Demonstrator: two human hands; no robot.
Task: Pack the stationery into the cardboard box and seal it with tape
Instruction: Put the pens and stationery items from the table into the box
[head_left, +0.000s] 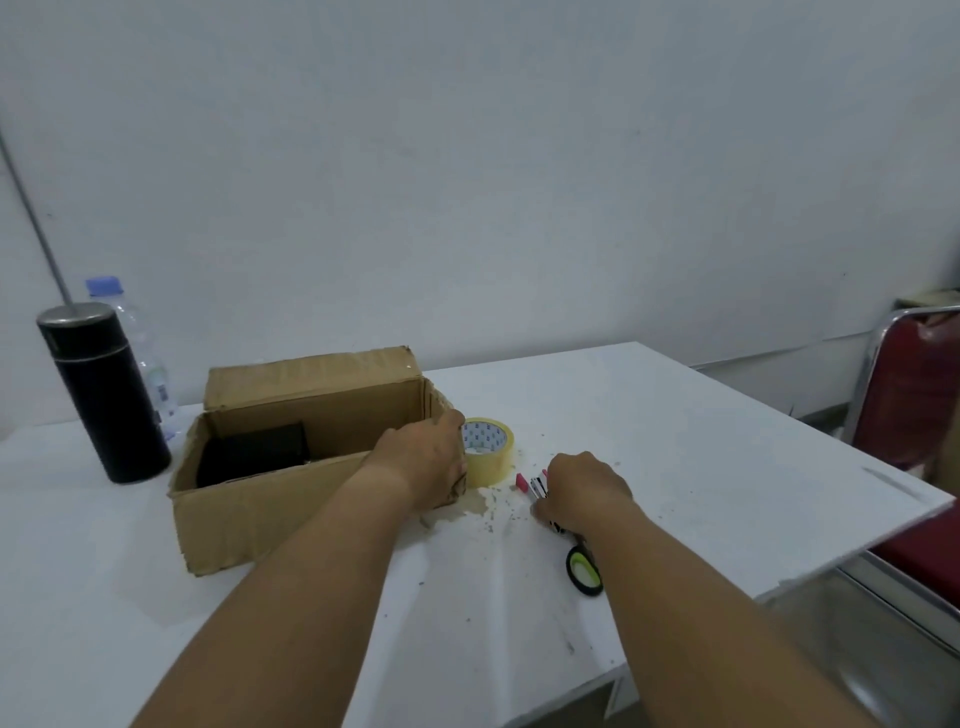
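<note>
The left hand (423, 457) grips the right end of the open cardboard box (291, 467) mid-tabletop; the tape roll (485, 451) touches it. The right hand (584, 491) clutches pens (535, 486) above the scissors (584, 569). A black flask (101, 392) stands at the left edge.

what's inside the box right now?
One dark, flat-looking item lies in the left part of the box. The near wall hides the floor along the front, and the left hand covers the right end, so other contents cannot be ruled out.
</note>
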